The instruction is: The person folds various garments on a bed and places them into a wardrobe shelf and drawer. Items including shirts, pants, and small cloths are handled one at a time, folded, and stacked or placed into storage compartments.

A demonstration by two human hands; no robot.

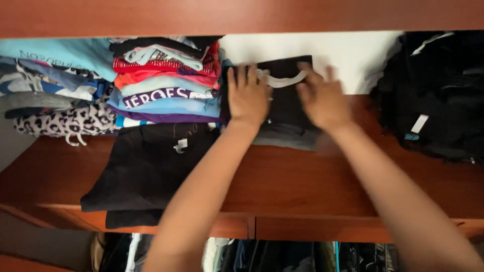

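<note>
At the far left of the wooden shelf [282, 181] we saw a stack of folded clothes [55, 95] with a light blue top above and a leopard-print piece [65, 121] at its base. Just right of it stood a taller pile of folded shirts [169, 83] in red, coral, pale blue and purple, pressed against the left edge of the dark garment we were handling. In front of that pile lay a folded black shirt [151, 166], overhanging the shelf's front edge and lying beneath our left forearm.

Our left hand [248, 98] lay flat on the left half of the folded dark shorts [285, 116], its fingers [241, 76] spread apart and pointing toward the white back wall [348, 55], clamped on nothing. The shorts sat in the middle of the shelf, toward the back, with a pale drawstring [280, 80] looped across the top between our two hands. Our right hand [322, 98] rested on the right half of the shorts, blurred, its fingers [308, 70] loosely apart and touching the cloth near the drawstring; we could not tell whether they pinched it.

Right of our hand a strip of bare shelf kept the shorts apart from a heap of black clothing [433, 95] at the far right. Below the shelf, hanging clothes [282, 254] showed.
</note>
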